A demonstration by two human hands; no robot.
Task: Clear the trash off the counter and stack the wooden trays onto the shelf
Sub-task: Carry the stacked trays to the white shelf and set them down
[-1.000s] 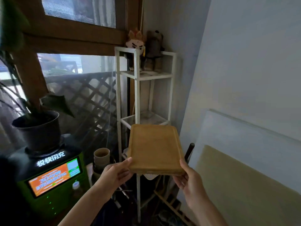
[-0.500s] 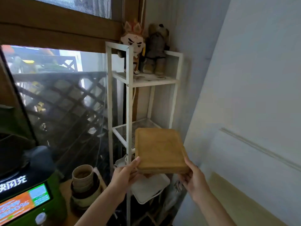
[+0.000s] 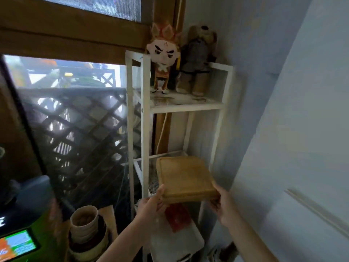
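Sliding the wooden tray [image 3: 186,179] onto the middle level of the white shelf [image 3: 145,129] is the step I judge to be in hand: my left hand [image 3: 151,205] pinches its near left corner and my right hand [image 3: 223,208] clamps the near right corner, thumbs on top. The far end already hangs over the mesh level, the near end juts out toward me. I would keep it level, steer between the uprights, and let go only once it rests flat. The fingers under the tray are hidden, so each grip shows only in part. I cannot tell whether the far edge touches the mesh. The two dolls [image 3: 164,57] on top are blurred, and the desk is out of view.
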